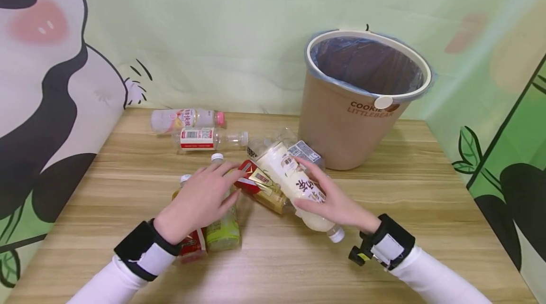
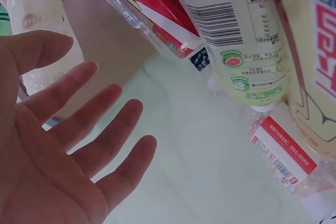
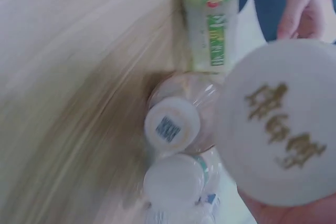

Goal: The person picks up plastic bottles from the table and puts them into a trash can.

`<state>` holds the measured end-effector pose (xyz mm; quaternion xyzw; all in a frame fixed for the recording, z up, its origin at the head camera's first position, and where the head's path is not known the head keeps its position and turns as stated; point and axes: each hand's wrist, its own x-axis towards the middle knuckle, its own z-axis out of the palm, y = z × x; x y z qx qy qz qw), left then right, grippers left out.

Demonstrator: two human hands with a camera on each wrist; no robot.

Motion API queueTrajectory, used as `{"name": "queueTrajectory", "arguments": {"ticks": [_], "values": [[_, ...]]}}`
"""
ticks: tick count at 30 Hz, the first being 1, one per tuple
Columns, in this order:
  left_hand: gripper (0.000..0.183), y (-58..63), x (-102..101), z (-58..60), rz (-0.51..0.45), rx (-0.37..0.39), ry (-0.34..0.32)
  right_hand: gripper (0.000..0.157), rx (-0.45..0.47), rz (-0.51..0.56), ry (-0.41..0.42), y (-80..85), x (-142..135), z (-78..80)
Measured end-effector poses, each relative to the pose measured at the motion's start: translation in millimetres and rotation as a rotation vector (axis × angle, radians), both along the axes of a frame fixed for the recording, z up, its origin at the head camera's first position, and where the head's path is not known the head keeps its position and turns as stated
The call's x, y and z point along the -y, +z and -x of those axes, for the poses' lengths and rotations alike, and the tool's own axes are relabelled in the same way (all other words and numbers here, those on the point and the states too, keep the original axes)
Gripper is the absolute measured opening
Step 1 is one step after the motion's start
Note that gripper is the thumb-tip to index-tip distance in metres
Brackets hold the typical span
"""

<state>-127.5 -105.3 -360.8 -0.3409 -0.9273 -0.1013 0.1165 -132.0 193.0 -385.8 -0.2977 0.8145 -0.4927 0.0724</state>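
My right hand (image 1: 334, 199) grips a cream milk tea bottle (image 1: 287, 171), which tilts with its cap toward me. In the right wrist view the white cap of this milk tea bottle (image 3: 273, 124) looms large. Fingers spread, my left hand (image 1: 200, 199) hovers over the pile and holds nothing; the left wrist view shows its empty palm (image 2: 47, 166). Close to its fingertips lies a red and gold bottle (image 1: 262, 188), partly behind the milk tea bottle. Below the left hand are a green-labelled bottle (image 1: 223, 233) and a red-labelled bottle (image 1: 193, 246), both partly hidden.
A beige bin (image 1: 341, 124) with a blue liner stands at the back right. Near the wall lie a pink-capped bottle (image 1: 183, 120) and a clear bottle with a red-white label (image 1: 198, 139). Another clear bottle (image 1: 304, 152) rests by the bin's foot.
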Motion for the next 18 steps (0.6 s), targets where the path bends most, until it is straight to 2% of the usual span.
{"name": "queueTrajectory", "arguments": {"ticks": [6, 11, 14, 18], "values": [[0.035, 0.2, -1, 1.5, -0.017, -0.011, -0.009, 0.077, 0.327, 0.134, -0.082, 6.6, 2, 3.9], [0.035, 1.4, -2, 2.2, -0.019, -0.005, -0.006, 0.072, 0.608, 0.281, -0.081, 13.0, 4, 7.6], [0.035, 2.0, -3, 2.7, -0.016, 0.002, 0.0, 0.07, 0.7, 0.345, -0.057, 17.7, 4, 9.5], [0.034, 2.8, -4, 3.5, -0.019, 0.002, 0.002, 0.069, 0.727, 0.372, -0.04, 26.1, 6, 10.8]]}}
